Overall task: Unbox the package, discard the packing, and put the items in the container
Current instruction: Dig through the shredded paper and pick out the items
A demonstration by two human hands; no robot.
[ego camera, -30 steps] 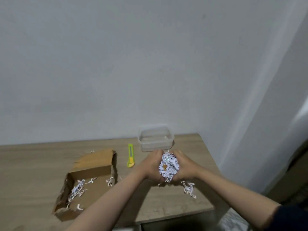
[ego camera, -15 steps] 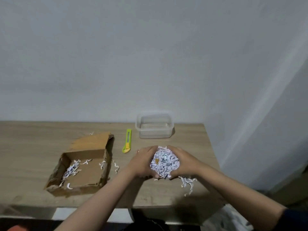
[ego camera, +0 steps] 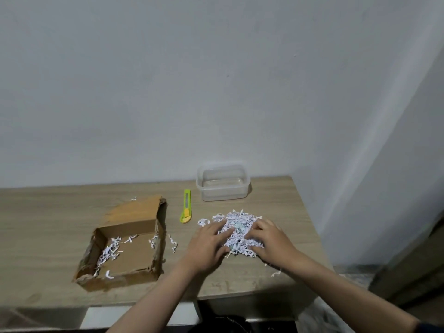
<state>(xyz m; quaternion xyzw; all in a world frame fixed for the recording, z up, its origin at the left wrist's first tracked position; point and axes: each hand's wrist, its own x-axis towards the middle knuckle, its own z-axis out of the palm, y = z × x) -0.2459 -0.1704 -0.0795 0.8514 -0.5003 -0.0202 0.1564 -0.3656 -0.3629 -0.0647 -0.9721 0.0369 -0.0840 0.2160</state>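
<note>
A light wood table [ego camera: 276,203] stands against the wall. On its left lies an open cardboard box [ego camera: 125,246]. A green utility knife [ego camera: 186,209] lies right of it, a clear plastic container [ego camera: 223,182] at the far right, and a heap of shredded paper [ego camera: 240,228] nearer.

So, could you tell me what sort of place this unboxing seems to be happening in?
Probably a room in a home, not a workshop: a plain wooden table pushed against a bare painted wall, with only a torn cardboard box, a utility knife and a plastic container on it.
</note>
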